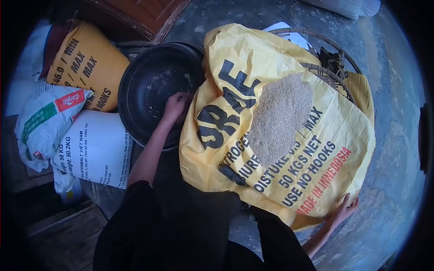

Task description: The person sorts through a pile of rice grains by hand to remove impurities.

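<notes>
A broad yellow sack (217,158) with black and red print lies spread in front of me, with a heap of pale, coarse meal (282,119) on it. My left hand (177,106) is closed at the sack's left edge, its fingers curled and partly hidden, over a black basin (140,97). Pale flecks cling to the basin's floor. At the lower right edge of the sack, my right hand (346,210) grips the border, with the fingertips showing outside it. A small black object (232,175) rests on the sack near my body.
Woven basket rims (332,74) show behind the sack. On the left stand an orange sack (88,63), a white and green feed bag (52,119) and a white printed sack (92,149). Brown wooden furniture (140,16) is at the top, above a grey floor (391,162).
</notes>
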A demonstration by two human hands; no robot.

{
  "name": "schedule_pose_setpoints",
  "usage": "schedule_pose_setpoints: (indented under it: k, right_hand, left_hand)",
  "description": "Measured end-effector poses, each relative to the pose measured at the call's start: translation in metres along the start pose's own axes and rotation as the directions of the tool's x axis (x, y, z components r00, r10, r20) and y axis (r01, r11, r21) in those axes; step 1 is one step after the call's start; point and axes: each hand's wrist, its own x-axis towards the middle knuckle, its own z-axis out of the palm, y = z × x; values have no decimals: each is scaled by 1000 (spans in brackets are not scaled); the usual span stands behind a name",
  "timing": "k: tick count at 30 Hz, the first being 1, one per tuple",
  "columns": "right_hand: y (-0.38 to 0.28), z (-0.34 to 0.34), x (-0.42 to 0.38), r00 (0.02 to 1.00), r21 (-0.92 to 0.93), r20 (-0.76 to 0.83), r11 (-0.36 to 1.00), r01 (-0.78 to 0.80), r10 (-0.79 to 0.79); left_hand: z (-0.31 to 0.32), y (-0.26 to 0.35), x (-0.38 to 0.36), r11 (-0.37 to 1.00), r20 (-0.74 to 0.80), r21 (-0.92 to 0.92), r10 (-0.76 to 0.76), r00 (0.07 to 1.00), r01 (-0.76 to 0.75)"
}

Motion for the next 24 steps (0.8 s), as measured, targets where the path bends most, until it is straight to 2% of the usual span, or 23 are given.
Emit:
schedule_pose_setpoints:
  k: [2, 3, 4, 5, 7, 8, 10, 12, 13, 14, 15, 16, 18, 19, 20, 21, 22, 23, 24]
  right_hand:
    - [1, -1, 1, 1000, 0, -6, 1000, 4, -4]
    - [1, -1, 2, 1000, 0, -3, 1000, 5, -5]
    - [1, -1, 2, 1000, -1, 0, 1000, 4, -4]
    - [3, -1, 2, 1000, 0, 1, 1000, 6, -6]
    - [6, 0, 3, 1000, -8, 14, 1000, 23, -23]
    - [6, 0, 2, 1000, -6, 8, 1000, 21, -21]
    - [0, 2, -3, 1000, 8, 7, 1000, -9, 9]
    - [2, 2, -5, 1000, 22, 6, 1000, 1, -1]
    - [3, 4, -6, 1000, 40, 15, 999, 17, -18]
    - [3, 5, -9, 999, 126, 37, 992, 24, -28]
    - [-6, 5, -13, 999, 82, 31, 996, 21, -24]
    - [-6, 8, -14, 1000, 83, 9, 996, 15, -16]
    - [-18, 11, -18, 1000, 62, -8, 998, 0, 0]
    - [-30, 12, -22, 1000, 38, -14, 999, -9, 9]
    - [-29, 14, -23, 1000, 11, -20, 1000, 13, -13]
    - [-22, 13, -21, 999, -28, -41, 999, 32, -33]
    - [-25, 13, -21, 998, -24, -51, 1000, 20, -21]
    - [-28, 15, -25, 998, -21, -62, 1000, 3, -4]
    - [-26, 16, -25, 996, -31, -86, 999, 20, -23]
  left_hand:
    - [-6, 22, 12, 1000, -21, 11, 14, 1000, -14]
    - [-9, 30, 20, 951, -96, 246, 216, 972, -187]
    - [-12, 34, 28, 818, -118, 478, 420, 900, -319]
    - [-11, 32, 36, 819, -120, 478, 420, 900, -318]
    - [-4, 11, 55, 570, 44, 586, 688, 724, -577]
    - [0, -1, 59, 566, 46, 584, 692, 720, -581]
    - [5, -11, 48, 448, 308, 575, 657, 688, -685]
    - [-7, 8, 7, 617, 412, 370, 561, 718, -695]
    - [-11, 8, -5, 822, 435, 250, 377, 818, -512]
    - [-17, 25, -23, 840, 475, 173, 387, 790, -515]
    - [-23, 34, -33, 830, 542, 249, 307, 782, -499]
    - [-34, 21, -33, 757, 594, 316, 312, 742, -572]
    - [-55, -13, -22, 500, 711, 312, 441, 548, -808]
    - [-60, -15, -23, 392, 683, 266, 568, 459, -881]
    - [-62, -31, -13, 217, 661, 291, 658, 360, -932]
    - [-57, -14, -20, 448, 583, 305, 609, 537, -840]
    - [-54, -13, -16, 556, 535, 364, 532, 656, -747]
    - [-49, -16, -13, 572, 452, 385, 567, 689, -724]
    - [-38, 5, -23, 849, 365, 294, 324, 873, -439]
